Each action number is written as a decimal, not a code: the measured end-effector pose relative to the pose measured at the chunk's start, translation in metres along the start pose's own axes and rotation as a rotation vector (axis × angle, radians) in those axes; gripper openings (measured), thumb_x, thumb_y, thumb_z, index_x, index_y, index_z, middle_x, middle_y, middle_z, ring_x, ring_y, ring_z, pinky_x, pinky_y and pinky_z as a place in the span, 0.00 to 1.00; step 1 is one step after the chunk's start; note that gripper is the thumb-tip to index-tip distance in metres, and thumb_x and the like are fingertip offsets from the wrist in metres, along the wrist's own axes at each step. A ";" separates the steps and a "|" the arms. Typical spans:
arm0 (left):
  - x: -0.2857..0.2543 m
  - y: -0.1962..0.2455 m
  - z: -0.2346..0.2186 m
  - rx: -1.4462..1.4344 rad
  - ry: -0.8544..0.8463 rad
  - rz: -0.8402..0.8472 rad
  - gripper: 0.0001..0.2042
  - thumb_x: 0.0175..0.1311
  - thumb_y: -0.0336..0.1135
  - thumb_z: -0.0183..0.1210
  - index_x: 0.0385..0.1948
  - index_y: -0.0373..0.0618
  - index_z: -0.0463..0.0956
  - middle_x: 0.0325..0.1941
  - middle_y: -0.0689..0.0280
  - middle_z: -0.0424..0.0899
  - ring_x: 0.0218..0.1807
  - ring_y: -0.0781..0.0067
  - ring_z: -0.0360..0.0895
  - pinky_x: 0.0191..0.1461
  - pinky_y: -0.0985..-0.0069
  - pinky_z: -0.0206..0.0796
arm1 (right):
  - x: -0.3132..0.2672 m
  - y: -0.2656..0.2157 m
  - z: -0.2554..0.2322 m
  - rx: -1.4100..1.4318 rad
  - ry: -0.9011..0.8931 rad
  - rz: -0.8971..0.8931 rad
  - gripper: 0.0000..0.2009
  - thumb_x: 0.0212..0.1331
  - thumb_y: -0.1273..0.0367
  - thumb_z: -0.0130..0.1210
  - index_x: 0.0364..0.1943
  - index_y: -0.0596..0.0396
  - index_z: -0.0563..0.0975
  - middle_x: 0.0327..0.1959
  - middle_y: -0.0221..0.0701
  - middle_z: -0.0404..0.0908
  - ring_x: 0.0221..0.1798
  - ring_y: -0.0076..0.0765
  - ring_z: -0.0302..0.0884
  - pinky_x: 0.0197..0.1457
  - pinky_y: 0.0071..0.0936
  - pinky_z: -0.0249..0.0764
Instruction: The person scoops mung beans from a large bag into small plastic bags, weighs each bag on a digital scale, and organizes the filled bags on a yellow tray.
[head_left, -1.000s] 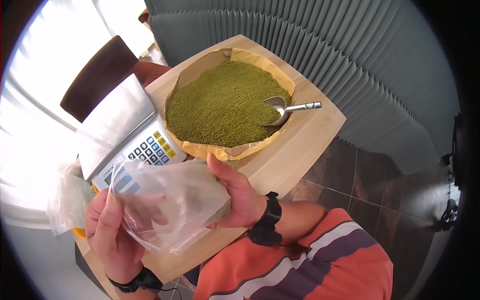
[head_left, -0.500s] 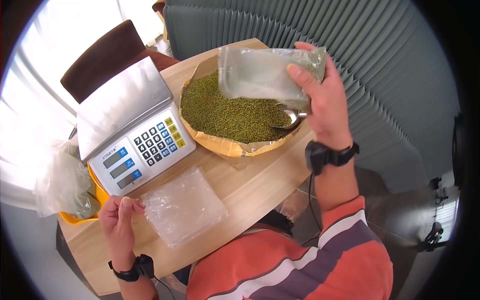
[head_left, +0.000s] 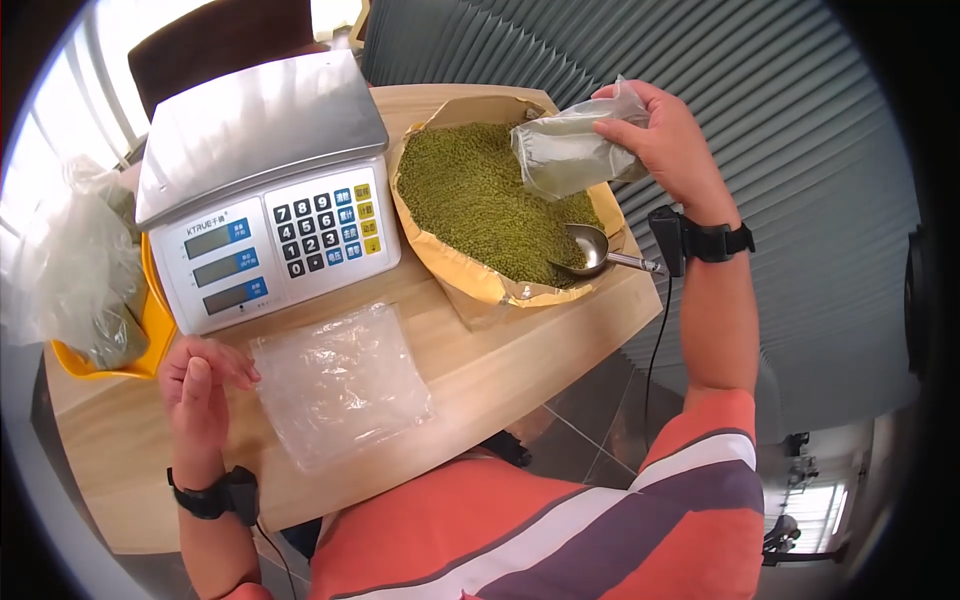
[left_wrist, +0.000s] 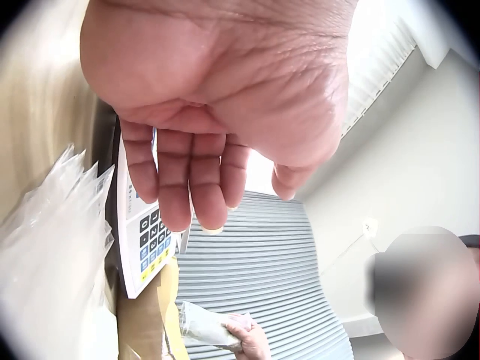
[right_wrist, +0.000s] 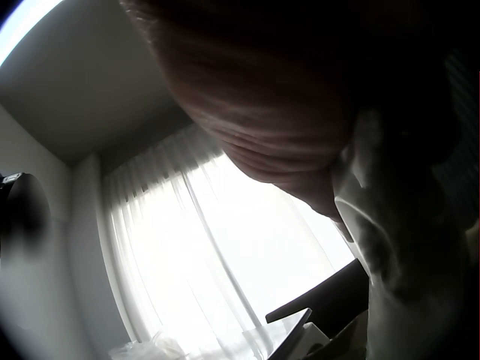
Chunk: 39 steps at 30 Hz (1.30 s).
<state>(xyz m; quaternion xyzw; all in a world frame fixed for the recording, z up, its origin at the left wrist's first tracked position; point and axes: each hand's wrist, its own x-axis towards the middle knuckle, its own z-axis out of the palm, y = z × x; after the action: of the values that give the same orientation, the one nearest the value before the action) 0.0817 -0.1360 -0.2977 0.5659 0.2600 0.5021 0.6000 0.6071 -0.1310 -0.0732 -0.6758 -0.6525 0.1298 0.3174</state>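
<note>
My right hand [head_left: 672,145] grips a clear plastic bag [head_left: 568,165] by one end, thumb on the near side, and holds it above the far right part of a paper sack [head_left: 455,270] full of green mung beans [head_left: 470,200]. In the right wrist view, the bag [right_wrist: 409,300] hangs beside the dark palm. A metal scoop [head_left: 592,245] lies with its bowl in the beans, handle pointing right. Fingers loosely bent and holding nothing, my left hand [head_left: 205,385] is beside a flat stack of clear plastic bags [head_left: 345,390] on the table.
A digital scale [head_left: 375,265] with a bare steel platter [head_left: 265,130] stands left of the sack. Beyond it on the left, a yellow basket [head_left: 160,335] carries filled plastic bags [head_left: 120,335]. A brown chair [head_left: 220,45] and a grey pleated curtain [head_left: 800,230] stand behind the table [head_left: 130,480].
The right hand has carried the bag from in front of the scale, up and right over the beans. The left hand has let go of the bag, uncovering the flat stack; the head view has shifted.
</note>
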 end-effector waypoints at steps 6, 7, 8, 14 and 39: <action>-0.003 -0.003 0.003 0.031 0.001 -0.021 0.23 0.85 0.57 0.57 0.38 0.42 0.77 0.33 0.60 0.84 0.36 0.67 0.82 0.48 0.68 0.75 | 0.007 -0.014 -0.006 -0.151 -0.051 -0.041 0.15 0.67 0.69 0.72 0.54 0.58 0.86 0.44 0.31 0.92 0.44 0.25 0.89 0.50 0.29 0.84; -0.003 -0.003 0.002 0.032 0.003 -0.031 0.25 0.83 0.57 0.59 0.37 0.40 0.77 0.31 0.59 0.85 0.37 0.66 0.84 0.52 0.66 0.75 | 0.008 -0.017 -0.005 -0.162 -0.063 -0.034 0.15 0.66 0.68 0.72 0.54 0.58 0.86 0.43 0.30 0.92 0.43 0.25 0.88 0.49 0.29 0.83; -0.002 -0.002 0.003 0.019 -0.004 -0.030 0.25 0.83 0.57 0.59 0.37 0.40 0.77 0.31 0.59 0.85 0.37 0.66 0.84 0.52 0.66 0.75 | 0.009 -0.017 -0.006 -0.175 -0.060 -0.029 0.15 0.66 0.68 0.72 0.54 0.58 0.86 0.43 0.30 0.92 0.43 0.25 0.88 0.49 0.29 0.83; -0.002 -0.003 0.002 0.041 -0.033 -0.022 0.23 0.86 0.56 0.57 0.38 0.41 0.77 0.33 0.60 0.84 0.37 0.69 0.82 0.49 0.69 0.74 | 0.013 -0.016 -0.013 -0.229 -0.122 0.028 0.17 0.69 0.66 0.72 0.57 0.57 0.85 0.48 0.31 0.92 0.50 0.27 0.89 0.55 0.29 0.84; -0.005 -0.008 0.004 0.056 -0.011 -0.040 0.26 0.83 0.59 0.59 0.36 0.42 0.76 0.30 0.61 0.82 0.37 0.67 0.81 0.53 0.65 0.72 | 0.016 0.034 -0.041 0.351 -0.101 0.321 0.21 0.68 0.61 0.75 0.59 0.54 0.85 0.53 0.31 0.90 0.55 0.31 0.87 0.61 0.34 0.85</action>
<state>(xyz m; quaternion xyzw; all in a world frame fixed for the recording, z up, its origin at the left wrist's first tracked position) 0.0857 -0.1409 -0.3061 0.5798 0.2821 0.4793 0.5954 0.6603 -0.1241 -0.0583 -0.6979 -0.5193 0.3237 0.3721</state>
